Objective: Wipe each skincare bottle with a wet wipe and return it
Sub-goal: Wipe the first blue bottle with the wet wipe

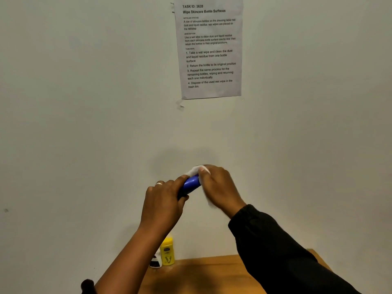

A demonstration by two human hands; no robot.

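I see the blue bottle [191, 184] raised in front of the wall, well above the wooden table [212, 274] and tilted up to the right. The left hand [163, 205] grasps its lower end; the right hand [219, 187] presses a white wet wipe [194, 170] around its upper end. Below the blue bottle, a yellow bottle [167, 252] stands on the table beside a white one [156, 262], against the wall. Above it hangs a printed task sheet [210, 47].

Left hand [163, 200] grips a blue bottle [191, 184]; right hand [218, 187] presses a white wipe [194, 170] over its upper end.
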